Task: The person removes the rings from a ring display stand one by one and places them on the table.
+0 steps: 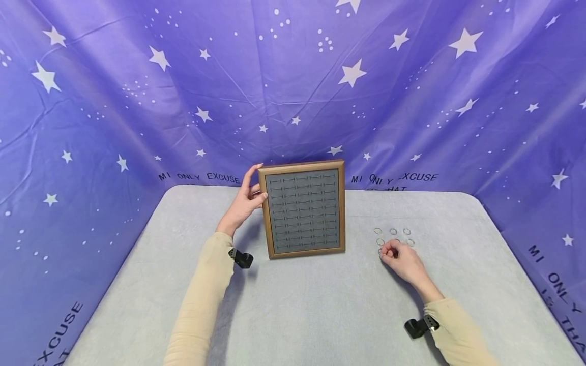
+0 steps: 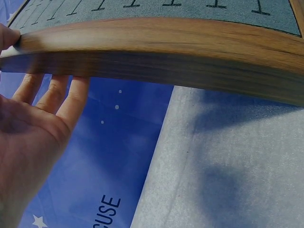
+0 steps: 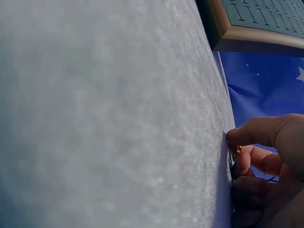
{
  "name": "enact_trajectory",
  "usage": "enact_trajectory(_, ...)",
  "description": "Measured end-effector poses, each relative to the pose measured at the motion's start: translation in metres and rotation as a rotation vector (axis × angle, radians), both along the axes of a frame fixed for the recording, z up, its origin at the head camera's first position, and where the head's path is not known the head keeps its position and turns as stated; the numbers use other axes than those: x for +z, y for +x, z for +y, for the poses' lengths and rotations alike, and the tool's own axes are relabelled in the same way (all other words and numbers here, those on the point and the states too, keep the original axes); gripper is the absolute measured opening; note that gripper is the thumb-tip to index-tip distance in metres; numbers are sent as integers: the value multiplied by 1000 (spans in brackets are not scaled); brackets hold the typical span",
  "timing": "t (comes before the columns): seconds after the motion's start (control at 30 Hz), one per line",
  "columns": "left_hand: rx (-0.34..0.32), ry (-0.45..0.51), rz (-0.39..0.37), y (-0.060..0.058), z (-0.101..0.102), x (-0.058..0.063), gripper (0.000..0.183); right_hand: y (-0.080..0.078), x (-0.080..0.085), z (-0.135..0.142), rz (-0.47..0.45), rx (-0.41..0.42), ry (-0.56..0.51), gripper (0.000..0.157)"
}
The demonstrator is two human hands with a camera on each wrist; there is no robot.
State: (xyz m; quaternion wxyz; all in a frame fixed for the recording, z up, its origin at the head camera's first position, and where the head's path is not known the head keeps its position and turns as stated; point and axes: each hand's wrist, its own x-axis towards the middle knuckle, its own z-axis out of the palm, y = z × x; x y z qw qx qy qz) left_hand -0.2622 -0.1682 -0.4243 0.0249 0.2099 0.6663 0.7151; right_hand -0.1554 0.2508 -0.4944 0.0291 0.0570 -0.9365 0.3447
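A wooden-framed ring display board (image 1: 302, 165) with a grey slotted insert (image 1: 305, 211) stands nearly upright on the table. My left hand (image 1: 243, 203) grips its upper left side, the thumb on the front edge and the fingers (image 2: 76, 97) behind it in the left wrist view. To the right, thin rings (image 1: 393, 232) lie in rows on the cloth. Over the nearest row, my right hand (image 1: 403, 260) pinches a small ring (image 3: 236, 151) between thumb and forefinger, right at the table surface. That hand partly hides the rings beneath it.
Pale grey cloth covers the table (image 1: 320, 310). Behind and at both sides hangs a purple curtain (image 1: 293, 91) with white stars, meeting the table's back edge just beyond the board. Black wrist cameras (image 1: 241, 258) sit on both sleeves.
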Motion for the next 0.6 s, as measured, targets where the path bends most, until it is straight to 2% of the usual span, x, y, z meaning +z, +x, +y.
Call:
enact_trajectory(0.37, 14, -30, 16, 3, 3, 2, 79, 3, -1, 3, -8, -1, -30, 9)
enact_trajectory(0.5, 14, -42, 25, 5, 3, 2, 83, 6, -1, 4, 10, -4, -79, 11)
enact_trajectory(0.6, 31, -90, 19, 7, 1, 1, 87, 9, -2, 6, 15, -17, -118, 12)
